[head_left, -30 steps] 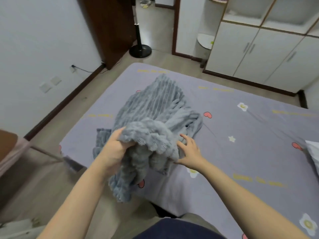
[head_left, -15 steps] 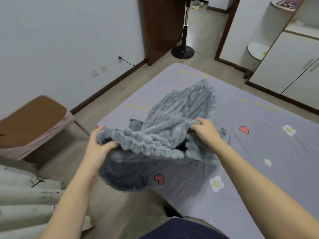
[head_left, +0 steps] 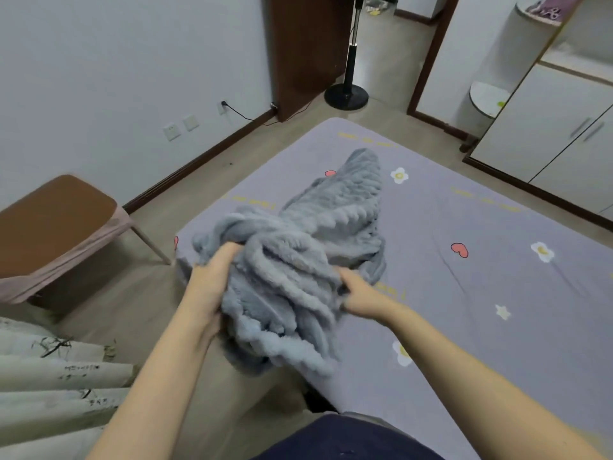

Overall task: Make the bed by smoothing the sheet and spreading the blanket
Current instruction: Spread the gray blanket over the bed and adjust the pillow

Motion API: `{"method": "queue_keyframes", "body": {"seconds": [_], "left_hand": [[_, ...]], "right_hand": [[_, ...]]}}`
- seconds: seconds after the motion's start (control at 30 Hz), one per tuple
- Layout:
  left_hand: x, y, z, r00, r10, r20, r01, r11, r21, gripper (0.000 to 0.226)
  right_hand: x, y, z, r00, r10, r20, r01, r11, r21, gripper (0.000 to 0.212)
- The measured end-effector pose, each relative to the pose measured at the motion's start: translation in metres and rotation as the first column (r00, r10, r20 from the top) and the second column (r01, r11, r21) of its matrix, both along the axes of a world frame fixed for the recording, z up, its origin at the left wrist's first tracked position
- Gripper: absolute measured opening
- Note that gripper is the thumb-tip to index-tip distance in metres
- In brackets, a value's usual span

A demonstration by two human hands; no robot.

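Nearest the camera, a bunched grey ribbed plush blanket (head_left: 298,277) is gripped from both sides. The left hand (head_left: 209,287) is clenched on a gathered fold at the blanket's left edge, and the right hand (head_left: 360,293) is closed on folds at its right side, with the fingertips buried in the pile. The near part of the blanket is lifted off the bed and hangs past the mattress corner, while the far part lies in a tapering heap on the fitted sheet (head_left: 481,293).

The spreading is judged to be barely started: the blanket is crumpled, not opened out, and only a small patch near the corner is covered by it. An edge has yet to be found, shaken open and drawn across the bed. The lilac sheet, printed with hearts, flowers and stars, is seen mostly flat and taut over the mattress, with a few faint creases right of the blanket; little smoothing appears to be left there.

The blanket looks thick, soft and fluffy, with raised ridges running along its length.
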State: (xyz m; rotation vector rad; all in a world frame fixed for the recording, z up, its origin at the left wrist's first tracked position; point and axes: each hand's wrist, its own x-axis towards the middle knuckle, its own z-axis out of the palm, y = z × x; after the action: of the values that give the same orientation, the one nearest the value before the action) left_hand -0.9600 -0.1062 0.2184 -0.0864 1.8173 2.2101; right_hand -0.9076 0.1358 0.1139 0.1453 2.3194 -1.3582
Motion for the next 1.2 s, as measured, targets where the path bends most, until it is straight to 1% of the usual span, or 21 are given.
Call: {"method": "queue_keyframes", "body": {"seconds": [0.07,0.1,0.17,0.2,0.23,0.33,0.43,0.5,0.53,0.6,0.67,0.7,0.77,0.8,0.87,0.9,0.97,1.03,1.07,1.13,1.2], "left_hand": [[0.000,0.002,0.016,0.991,-0.110,0.079,0.098,0.985,0.141,0.042],[-0.001,0.002,0.025,0.986,-0.119,0.113,0.097,0.979,0.180,0.052],[-0.006,0.001,0.038,0.989,-0.057,0.138,0.031,0.983,0.182,0.061],[-0.009,-0.001,0.044,0.991,-0.018,0.130,-0.006,0.983,0.185,0.052],[-0.009,-0.003,0.051,0.992,0.001,0.125,-0.027,0.979,0.202,0.045],[-0.009,-0.008,0.058,0.989,-0.067,0.132,0.028,0.959,0.282,0.051],[-0.008,-0.022,0.061,0.987,-0.103,0.120,0.065,0.954,0.291,0.022],[-0.011,-0.030,0.044,0.997,-0.015,0.081,0.008,0.997,0.081,0.005],[-0.012,-0.032,0.034,0.999,0.012,0.050,-0.010,0.999,-0.045,0.010],[-0.009,-0.022,0.022,0.999,-0.008,0.049,0.019,0.975,-0.219,0.025],[-0.007,-0.005,0.017,0.994,-0.101,0.033,0.107,0.938,-0.329,0.022],[-0.008,0.001,0.016,0.992,-0.128,0.004,0.121,0.924,-0.363,0.023],[-0.015,0.010,0.013,0.988,-0.122,-0.095,0.075,0.916,-0.394,0.050],[-0.016,0.015,0.015,0.979,-0.125,-0.158,0.045,0.900,-0.433,0.074],[-0.014,0.024,0.018,0.952,-0.195,-0.236,0.045,0.851,-0.523,0.109],[-0.012,0.029,0.018,0.939,-0.248,-0.238,0.072,0.818,-0.570,0.114],[-0.011,0.036,0.015,0.938,-0.308,-0.158,0.121,0.719,-0.685,0.096],[-0.016,0.033,0.008,0.956,-0.282,-0.080,0.141,0.681,-0.719,0.042],[-0.019,0.027,0.003,0.964,-0.251,-0.091,0.115,0.696,-0.709,0.032],[-0.022,0.011,-0.006,0.975,-0.195,-0.104,0.086,0.769,-0.634,0.040],[-0.022,0.001,-0.008,0.984,-0.155,-0.083,0.091,0.854,-0.512,0.042]], "right_hand": [[0.014,0.014,-0.041,0.992,0.060,0.107,-0.090,0.949,0.303,0.079],[0.019,0.019,-0.056,0.988,0.033,0.154,-0.088,0.927,0.365,0.086],[0.022,0.024,-0.069,0.980,-0.107,0.170,0.039,0.932,0.360,0.100],[0.018,0.022,-0.071,0.972,-0.178,0.151,0.114,0.926,0.359,0.100],[0.014,0.021,-0.072,0.966,-0.229,0.121,0.172,0.916,0.362,0.090],[-0.003,0.022,-0.062,0.945,-0.317,0.082,0.289,0.925,0.246,0.027],[-0.015,0.059,-0.033,0.857,-0.499,0.130,0.487,0.866,0.116,0.025],[-0.031,0.102,0.002,0.775,-0.630,0.050,0.617,0.772,0.154,0.025],[-0.045,0.126,0.024,0.701,-0.711,-0.051,0.711,0.692,0.123,0.022],[-0.076,0.160,0.084,0.395,-0.906,-0.151,0.894,0.417,-0.163,0.019],[-0.103,0.171,0.150,0.123,-0.987,-0.107,0.849,0.161,-0.504,0.016],[-0.115,0.168,0.175,0.084,-0.988,-0.126,0.748,0.147,-0.648,0.016],[-0.124,0.131,0.208,0.232,-0.950,-0.210,0.581,0.309,-0.753,0.022],[-0.120,0.101,0.217,0.379,-0.859,-0.345,0.522,0.507,-0.686,0.021],[-0.105,0.038,0.212,0.666,-0.425,-0.613,0.320,0.905,-0.280,0.020],[-0.097,0.011,0.199,0.727,-0.165,-0.666,0.174,0.983,-0.053,0.027],[-0.085,-0.031,0.172,0.767,0.143,-0.626,-0.023,0.980,0.195,0.028],[-0.083,-0.048,0.150,0.785,0.177,-0.594,-0.040,0.971,0.236,0.026],[-0.081,-0.046,0.140,0.814,0.113,-0.570,-0.002,0.982,0.191,0.030],[-0.078,-0.034,0.112,0.877,0.004,-0.481,0.056,0.992,0.111,0.035],[-0.067,-0.017,0.074,0.959,0.062,-0.277,-0.015,0.985,0.169,0.033]]}}
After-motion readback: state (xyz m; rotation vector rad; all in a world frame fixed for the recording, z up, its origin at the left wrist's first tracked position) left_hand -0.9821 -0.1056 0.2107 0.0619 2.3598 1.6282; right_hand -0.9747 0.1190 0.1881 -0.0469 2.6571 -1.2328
